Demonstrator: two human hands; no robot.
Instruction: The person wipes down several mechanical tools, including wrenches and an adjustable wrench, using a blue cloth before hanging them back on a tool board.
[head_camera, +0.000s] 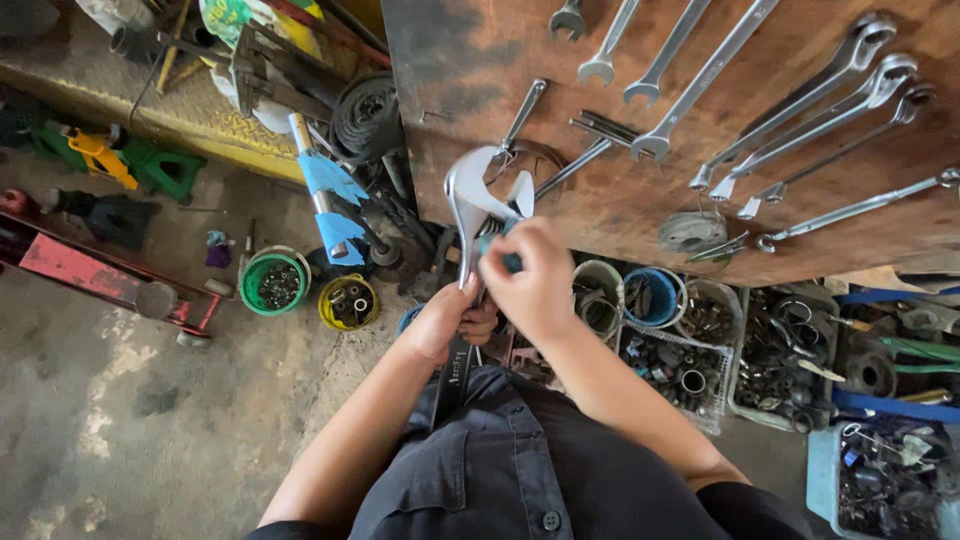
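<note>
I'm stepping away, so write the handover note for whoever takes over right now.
Left hand grips the handle of the large adjustable wrench, head up in front of the wooden tool board.
Right hand has its fingers at the wrench just below the jaws; what they pinch is hidden.
Done: wrench is off the board, in hand.
Left: jaw setting unclear; spanners hang on the board.

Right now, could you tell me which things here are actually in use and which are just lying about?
In use: adjustable wrench, left hand on its handle, right hand near its head.

Lying about: hung spanners, green tub, yellow tub, blue tub, parts trays.
</note>
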